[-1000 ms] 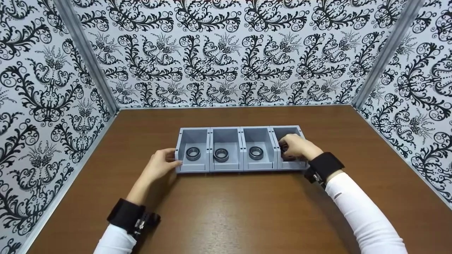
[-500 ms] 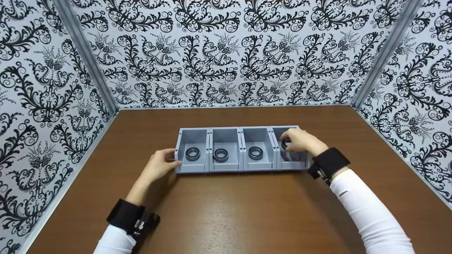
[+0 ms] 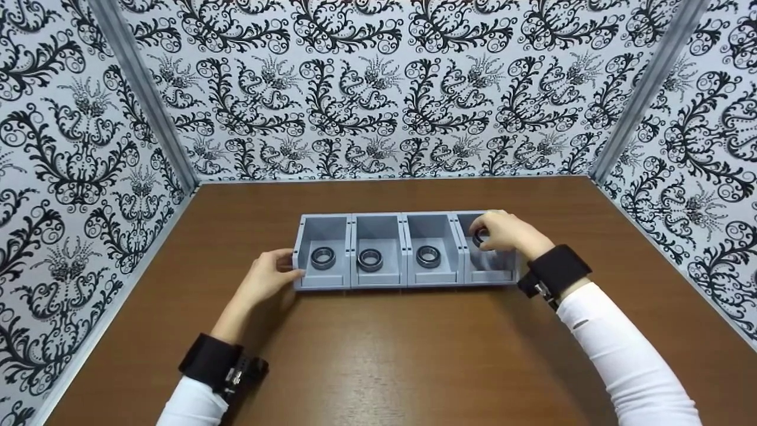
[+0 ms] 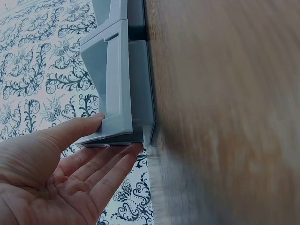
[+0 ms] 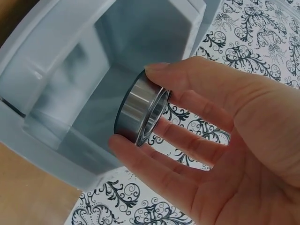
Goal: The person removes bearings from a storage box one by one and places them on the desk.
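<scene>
Several light grey plastic bins (image 3: 378,280) stand side by side in a row. My left hand (image 3: 271,275) holds the left end bin; in the left wrist view the thumb (image 4: 77,130) lies on the front edge of that bin (image 4: 119,89) and the fingers are at its side wall. My right hand (image 3: 502,232) pinches a steel ball bearing (image 5: 136,105) between thumb and fingers, raised over the right end bin (image 3: 491,276). One bearing lies in each of the other bins: the left bearing (image 3: 315,260), the second bearing (image 3: 361,261) and the third bearing (image 3: 419,258).
The bins stand on a brown wooden table (image 3: 366,349). Walls with black and white scrollwork (image 3: 378,89) enclose its back and sides, with grey metal posts (image 3: 145,89) at the corners. Each wrist wears a black strap with a camera.
The right hand has lifted the bearing up out of the right end bin and shifted slightly up and right. The left hand and the other bearings have not moved.
</scene>
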`<state>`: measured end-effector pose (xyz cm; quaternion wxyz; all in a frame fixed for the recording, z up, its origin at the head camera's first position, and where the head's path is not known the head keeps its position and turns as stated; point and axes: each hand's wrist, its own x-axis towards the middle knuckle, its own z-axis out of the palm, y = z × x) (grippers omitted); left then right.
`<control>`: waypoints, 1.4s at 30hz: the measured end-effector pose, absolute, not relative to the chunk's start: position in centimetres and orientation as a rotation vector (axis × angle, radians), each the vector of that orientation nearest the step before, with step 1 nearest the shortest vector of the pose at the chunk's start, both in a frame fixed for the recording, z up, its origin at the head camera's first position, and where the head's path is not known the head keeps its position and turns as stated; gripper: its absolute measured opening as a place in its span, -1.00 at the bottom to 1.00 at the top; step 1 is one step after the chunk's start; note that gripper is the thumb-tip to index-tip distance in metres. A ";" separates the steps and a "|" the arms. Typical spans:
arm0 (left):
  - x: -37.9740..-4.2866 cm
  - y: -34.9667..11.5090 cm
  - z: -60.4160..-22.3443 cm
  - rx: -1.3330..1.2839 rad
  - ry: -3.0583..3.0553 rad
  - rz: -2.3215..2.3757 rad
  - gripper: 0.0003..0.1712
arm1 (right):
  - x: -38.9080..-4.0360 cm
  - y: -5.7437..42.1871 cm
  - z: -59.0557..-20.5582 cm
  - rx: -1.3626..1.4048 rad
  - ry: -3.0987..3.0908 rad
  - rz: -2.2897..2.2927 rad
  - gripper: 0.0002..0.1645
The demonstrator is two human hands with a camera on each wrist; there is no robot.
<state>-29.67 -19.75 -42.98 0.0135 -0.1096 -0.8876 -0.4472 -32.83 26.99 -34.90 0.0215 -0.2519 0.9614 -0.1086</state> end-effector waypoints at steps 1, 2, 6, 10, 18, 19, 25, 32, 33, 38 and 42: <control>-29.7 -19.8 -43.0 -0.337 -2.767 -1.393 -0.43 | -32.8 27.0 -34.8 -0.783 2.980 -0.338 -0.57; -29.7 -19.8 -43.0 -0.334 -2.769 -1.394 -0.42 | -32.8 27.0 -34.8 -0.784 2.980 -0.341 -0.57; -29.7 -19.8 -43.0 -0.325 -2.773 -1.394 -0.42 | -32.9 27.0 -34.6 -0.783 2.977 -0.351 -0.58; -29.6 -19.8 -42.9 -0.342 -2.775 -1.382 -0.42 | -33.0 27.0 -34.5 -0.790 2.981 -0.345 -0.59; -29.5 -19.8 -42.8 -0.356 -2.788 -1.357 -0.42 | -32.5 26.9 -34.1 -0.770 2.990 -0.358 -0.55; -29.5 -19.8 -42.8 -0.353 -2.789 -1.356 -0.42 | -32.5 26.9 -34.1 -0.766 2.991 -0.363 -0.54; -29.6 -19.7 -42.7 -0.342 -2.792 -1.359 -0.41 | -32.1 27.0 -34.0 -0.776 3.006 -0.375 -0.53; -29.5 -19.7 -42.8 -0.351 -2.786 -1.372 -0.41 | -31.5 27.3 -34.1 -0.786 3.015 -0.369 -0.52; -29.5 -19.8 -42.8 -0.350 -2.786 -1.372 -0.41 | -31.4 27.3 -34.1 -0.784 3.017 -0.372 -0.52; -29.6 -19.8 -42.9 -0.340 -2.787 -1.375 -0.40 | -31.1 27.5 -34.1 -0.825 3.024 -0.401 -0.54; -29.7 -19.8 -42.9 -0.331 -2.795 -1.362 -0.38 | -30.9 27.6 -34.3 -0.865 3.027 -0.414 -0.58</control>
